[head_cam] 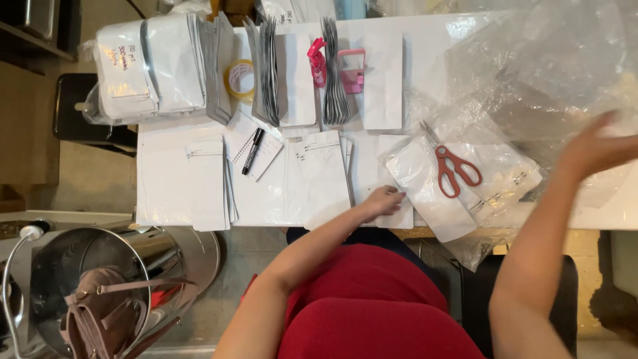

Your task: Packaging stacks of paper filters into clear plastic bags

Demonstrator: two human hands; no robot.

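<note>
- Left hand point(384, 199) lies flat, fingers loosely curled, on a white pouch point(392, 174) at the surface's point(163, 179) near edge, gripping nothing.
- Right of that pouch, red scissors point(455, 169) rest on a clear-bagged pack of pouches point(495, 178), apparently not yet emptied.
- Further right, the right hand point(595, 149) is blurred, open, pressing into crumpled clear plastic point(551, 73).
- Left of the pouch, loose pouches point(209, 183) and a marker point(252, 151) on a notebook point(256, 154).
- Beyond it, sorted rows of pouches point(266, 66), tape point(240, 81), pink clips point(335, 66): much looks already sorted.
</note>
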